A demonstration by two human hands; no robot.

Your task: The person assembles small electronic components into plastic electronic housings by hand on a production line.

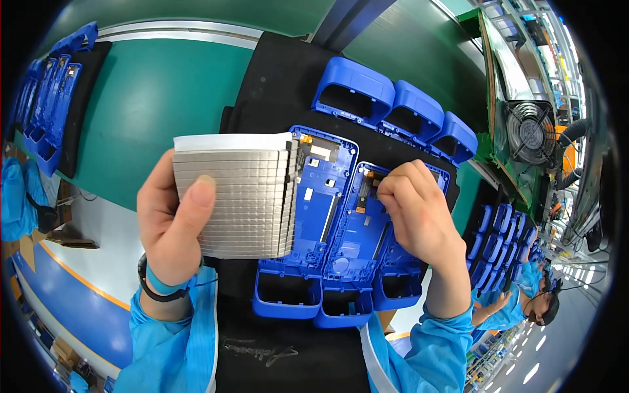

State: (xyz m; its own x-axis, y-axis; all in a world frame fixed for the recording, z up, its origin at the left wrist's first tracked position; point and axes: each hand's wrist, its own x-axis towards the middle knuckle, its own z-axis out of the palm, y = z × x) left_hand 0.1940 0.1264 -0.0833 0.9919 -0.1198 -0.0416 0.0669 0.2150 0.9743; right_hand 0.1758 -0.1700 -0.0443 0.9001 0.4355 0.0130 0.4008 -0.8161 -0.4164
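Item, left hand (173,219): grip filled by a stack of silver-grey sheets (236,203), thumb flat on the front face, fingers behind, the whole raised just left of the blue housings. The stack is scored into narrow strips, with a white backing (229,142) showing along its top; from where I stand it looks light and bendable, the layers likely to slide or crease if squeezed — best held by the side edge, as here. Left wrist upright, wearing a dark band (167,295). Item, right hand (419,213): bent over from the right, palm down, fingers curled narrow above the upper end of the middle housing (357,239); whether the fingertips meet, or pinch anything, I cannot tell. The housing looks like stiff, light plastic, its fitted ribbon piece (362,196) probably delicate — the rim would be the safer hold. Beside it: left housing (314,196) and right housing (395,259), all on a black mat (262,98). Beyond: three blue frames (357,75) in a row, green worktop (170,85), a round fan (531,131) at right.
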